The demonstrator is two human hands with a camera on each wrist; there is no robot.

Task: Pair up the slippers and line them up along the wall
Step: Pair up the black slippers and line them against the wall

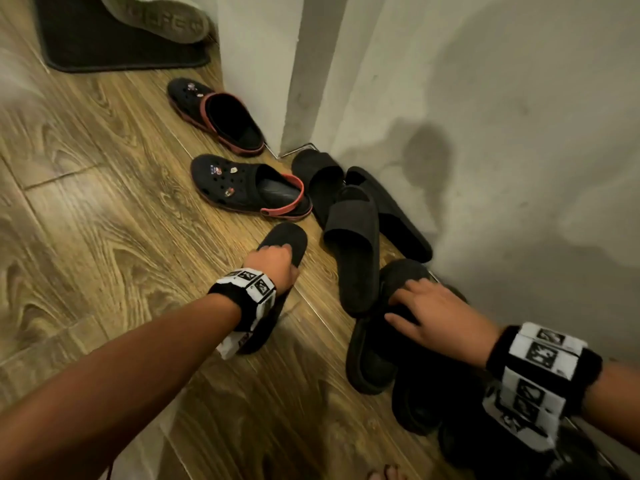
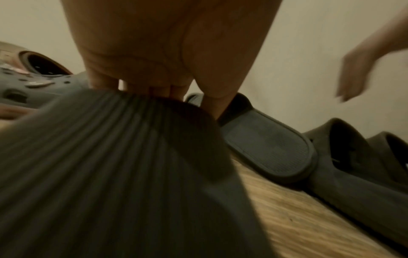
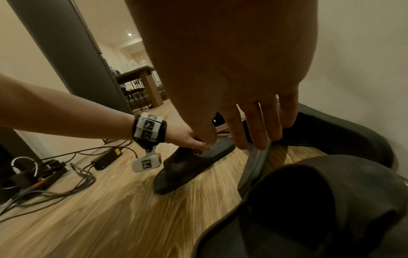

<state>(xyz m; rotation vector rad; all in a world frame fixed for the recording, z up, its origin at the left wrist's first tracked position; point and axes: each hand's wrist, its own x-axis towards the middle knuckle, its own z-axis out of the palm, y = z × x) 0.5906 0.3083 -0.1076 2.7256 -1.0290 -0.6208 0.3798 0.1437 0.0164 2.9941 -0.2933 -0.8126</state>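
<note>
Several black slippers lie in a heap on the wooden floor by the wall (image 1: 485,133). My left hand (image 1: 273,259) grips the front part of one ribbed black slide (image 1: 287,239), fingers curled over its edge (image 2: 154,87); the slide (image 3: 194,162) lies apart from the heap. My right hand (image 1: 427,308) rests with straight, spread fingers (image 3: 253,129) on the strap of another black slide (image 1: 403,277) at the near end of the heap. Two black clogs with red heel straps (image 1: 216,114) (image 1: 242,185) lie farther off, apart from each other.
More black slides (image 1: 353,244) (image 1: 391,209) (image 1: 320,173) overlap against the wall corner (image 1: 304,98). A black doormat (image 1: 114,50) with a grey shoe (image 1: 156,19) lies at the far left. Cables and a power strip (image 3: 44,171) sit on the floor to the left.
</note>
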